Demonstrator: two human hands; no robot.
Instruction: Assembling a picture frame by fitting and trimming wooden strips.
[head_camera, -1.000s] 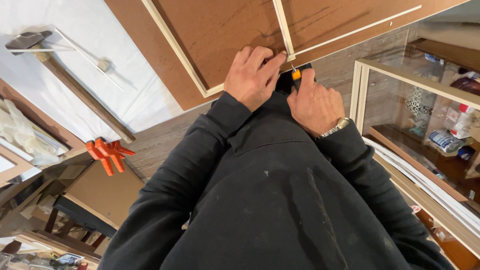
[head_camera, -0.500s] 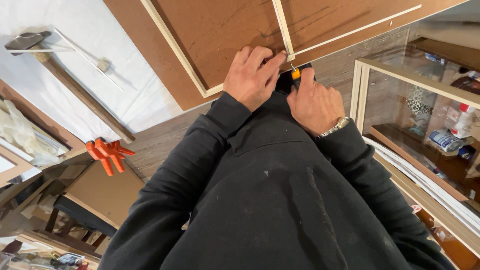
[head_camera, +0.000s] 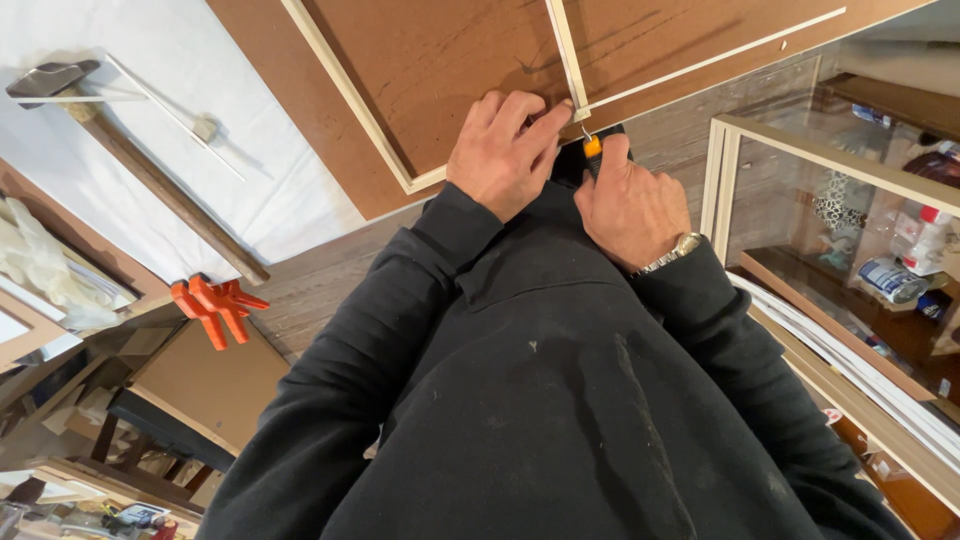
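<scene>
Brown hardboard panel (head_camera: 430, 70) with pale wood strips (head_camera: 563, 50), far centre; left hand (head_camera: 503, 150) fingers pressed flat on strip joint; right hand (head_camera: 632, 205) fingers closed around orange-black tool (head_camera: 592, 148); hammer (head_camera: 120, 150) far left

Two hands are at the board's edge — the left hand (head_camera: 508, 152) and the right hand (head_camera: 630, 205) — with one silver wristwatch (head_camera: 672, 252) on the right wrist. One orange-and-black tool (head_camera: 592, 152) shows between them. One brown hardboard panel (head_camera: 440, 70) carries three pale wooden strips (head_camera: 340, 95) that can be made out. One hammer (head_camera: 130, 155) lies on one white sheet (head_camera: 200, 130). The orange clamps (head_camera: 215, 305) number two, perhaps more — they overlap.
</scene>
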